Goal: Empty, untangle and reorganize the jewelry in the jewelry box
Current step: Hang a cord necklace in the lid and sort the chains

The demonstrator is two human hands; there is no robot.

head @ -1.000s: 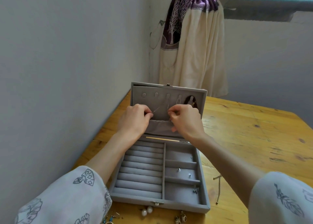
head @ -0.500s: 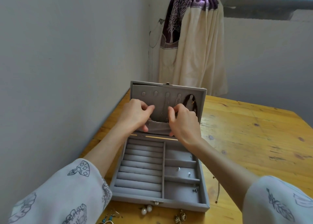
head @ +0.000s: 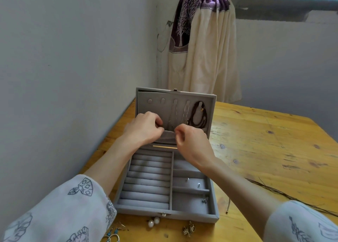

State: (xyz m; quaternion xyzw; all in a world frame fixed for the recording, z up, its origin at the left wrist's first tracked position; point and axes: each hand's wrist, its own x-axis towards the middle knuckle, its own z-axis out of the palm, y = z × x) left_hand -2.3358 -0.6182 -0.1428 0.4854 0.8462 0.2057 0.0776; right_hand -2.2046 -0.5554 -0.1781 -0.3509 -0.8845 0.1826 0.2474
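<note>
Wooden table under jewelry box, earrings

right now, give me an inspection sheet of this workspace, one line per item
surface: wooden table, knotty and scuffed, set against the wall.
job's things: grey jewelry box open; thin chains and a dark bead necklace hang in the lid; small studs in the right compartments; ring rolls hold nothing.
clutter: pearl earrings, a gold piece and blue earrings lie in front of the box.
hands: left hand and right hand are at the lid pocket's edge, fingers curled; what they pinch is unclear.
cables: dark cords at right.
surroundings: grey walls, curtain, window.
</note>
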